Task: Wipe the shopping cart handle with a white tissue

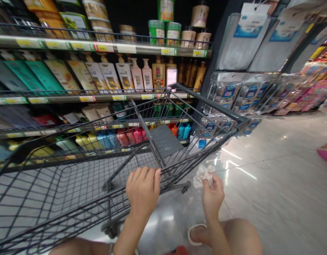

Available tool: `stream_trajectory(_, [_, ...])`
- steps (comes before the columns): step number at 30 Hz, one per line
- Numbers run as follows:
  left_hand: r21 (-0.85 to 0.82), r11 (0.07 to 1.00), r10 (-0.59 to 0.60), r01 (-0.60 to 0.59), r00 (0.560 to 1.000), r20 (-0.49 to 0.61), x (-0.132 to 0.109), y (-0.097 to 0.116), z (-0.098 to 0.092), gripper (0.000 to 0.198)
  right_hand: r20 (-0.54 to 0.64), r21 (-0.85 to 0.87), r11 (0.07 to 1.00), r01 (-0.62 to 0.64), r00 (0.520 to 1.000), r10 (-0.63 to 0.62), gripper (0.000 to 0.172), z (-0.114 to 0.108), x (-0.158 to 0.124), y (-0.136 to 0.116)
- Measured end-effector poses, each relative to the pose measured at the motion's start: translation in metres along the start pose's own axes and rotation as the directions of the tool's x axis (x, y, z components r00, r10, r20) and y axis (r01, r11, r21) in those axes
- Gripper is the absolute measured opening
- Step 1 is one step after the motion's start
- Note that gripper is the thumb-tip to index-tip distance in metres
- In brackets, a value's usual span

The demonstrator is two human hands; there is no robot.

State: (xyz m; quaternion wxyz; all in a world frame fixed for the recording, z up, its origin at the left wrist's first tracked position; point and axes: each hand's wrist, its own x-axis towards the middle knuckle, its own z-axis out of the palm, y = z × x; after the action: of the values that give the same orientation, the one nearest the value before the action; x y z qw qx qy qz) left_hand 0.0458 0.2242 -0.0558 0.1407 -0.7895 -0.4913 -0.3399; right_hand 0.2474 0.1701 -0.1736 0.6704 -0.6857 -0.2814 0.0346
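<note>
A dark grey wire shopping cart stands in front of me, its basket reaching off to the left. My left hand is closed over the cart's near top rail, fingers wrapped round it. To its right, my right hand pinches a crumpled white tissue between thumb and fingers, apart from the cart and above the floor. Inside the cart's rear part is a grey plastic seat flap. The push handle runs along the cart's right end.
Store shelves hold several rows of pump bottles and tubs behind the cart. Packaged goods hang on a rack at the right. Shiny tiled floor stretches to the right. Cart wheels stand close to my legs.
</note>
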Motion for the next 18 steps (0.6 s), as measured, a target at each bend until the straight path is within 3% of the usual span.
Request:
stream_trajectory(4, [-0.224,0.972,-0.078,0.074,0.997,-0.007,0.017,0.023,0.002,0.023,-0.146,0.116,0.991,0.059,0.988,-0.042,0.027,0.006,0.045,-0.028])
stream_trajectory(8, [-0.443,0.896,0.015,0.031,0.995,0.099,0.043,0.061,0.019,0.023,-0.196,0.141,0.983,0.115,0.977,-0.086,0.027,0.025,0.073,-0.040])
stream_trajectory(10, [-0.431,0.902,0.071,0.003,0.985,0.156,0.051,0.079,0.031,0.022,-0.197,0.108,0.985,0.138,0.974,-0.115,0.027,0.032,0.078,-0.040])
stream_trajectory(13, [-0.265,0.962,0.124,-0.068,0.972,0.200,0.054,0.093,0.049,0.019,-0.196,0.017,0.984,0.175,0.966,-0.168,0.022,0.039,0.074,-0.032])
stream_trajectory(18, [-0.131,0.978,0.182,-0.162,0.970,0.160,0.050,0.090,0.063,0.019,-0.156,-0.023,0.980,0.200,0.967,-0.201,0.017,0.048,0.049,-0.008])
